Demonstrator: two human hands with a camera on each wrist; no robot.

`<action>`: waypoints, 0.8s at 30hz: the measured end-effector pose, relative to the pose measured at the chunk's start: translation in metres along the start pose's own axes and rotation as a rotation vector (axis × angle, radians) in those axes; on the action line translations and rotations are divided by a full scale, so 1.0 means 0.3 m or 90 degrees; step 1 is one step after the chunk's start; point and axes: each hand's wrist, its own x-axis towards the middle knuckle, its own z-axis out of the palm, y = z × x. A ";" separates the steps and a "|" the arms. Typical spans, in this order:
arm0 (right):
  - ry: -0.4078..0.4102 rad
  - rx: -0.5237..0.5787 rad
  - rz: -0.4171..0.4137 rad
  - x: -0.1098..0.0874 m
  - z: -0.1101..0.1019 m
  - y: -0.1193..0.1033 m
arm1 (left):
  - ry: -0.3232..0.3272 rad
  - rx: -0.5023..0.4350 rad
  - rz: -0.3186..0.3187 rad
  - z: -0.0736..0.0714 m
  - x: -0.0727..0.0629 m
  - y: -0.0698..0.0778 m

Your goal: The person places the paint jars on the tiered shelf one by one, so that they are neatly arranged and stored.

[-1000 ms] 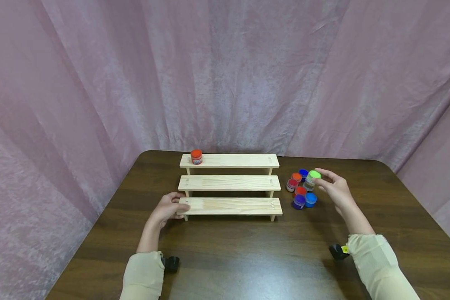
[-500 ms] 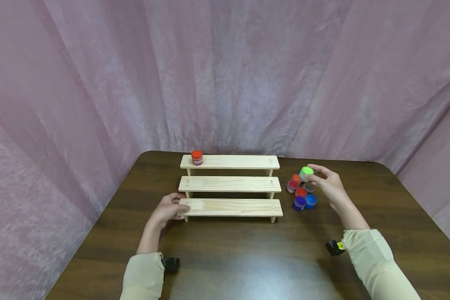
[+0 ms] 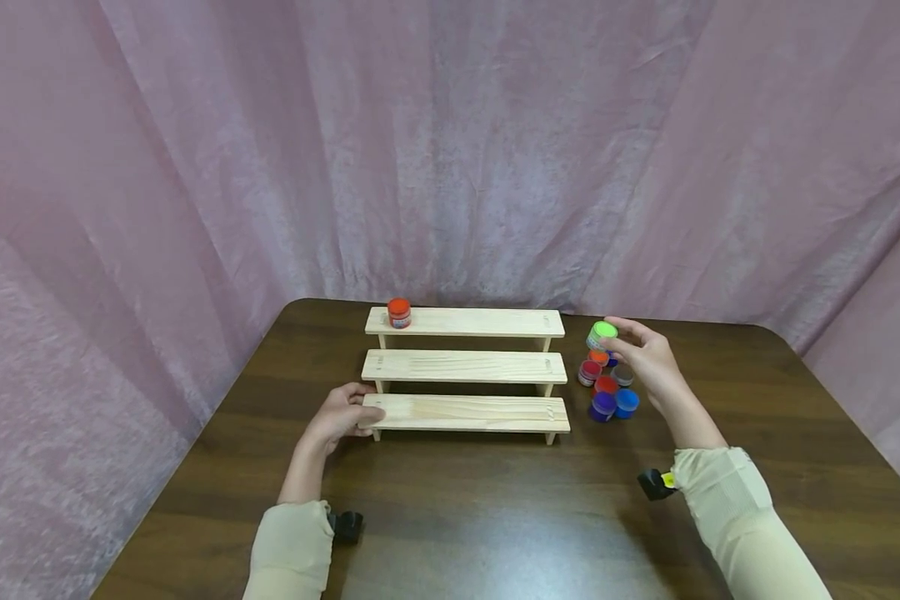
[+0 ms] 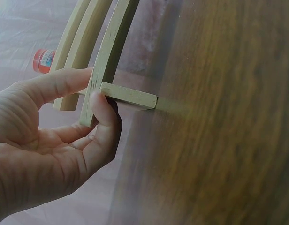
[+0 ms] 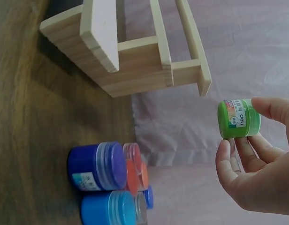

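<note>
My right hand (image 3: 648, 362) pinches a light-green paint jar (image 5: 239, 118) between thumb and fingers, held up above the other jars. Its printed label shows in the right wrist view. At the left end of the three-step wooden display rack (image 3: 465, 367), my left hand (image 3: 341, 412) grips the lowest board, thumb on top and fingers beneath, near its short leg (image 4: 130, 95). One orange-red paint jar (image 3: 399, 313) stands on the top board, near the left end.
Right of the rack, several paint jars stand grouped on the dark wooden table (image 3: 450, 517), among them a purple jar (image 3: 603, 407), a blue jar (image 3: 626, 404) and a crimson jar (image 3: 589, 372). A pink curtain (image 3: 450, 150) hangs behind the table.
My right hand has lifted the light-green jar from among the others and moved it left and toward the back. My left hand keeps its grip on the rack's lowest board.
</note>
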 end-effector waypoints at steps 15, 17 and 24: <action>-0.018 0.002 -0.014 0.019 0.032 -0.058 | 0.002 0.004 -0.001 0.006 -0.005 0.004; -0.020 -0.010 -0.017 0.026 0.039 -0.074 | 0.004 0.003 0.000 0.006 -0.003 0.003; -0.035 -0.010 -0.031 0.044 0.065 -0.095 | 0.008 -0.003 0.000 0.003 0.001 0.001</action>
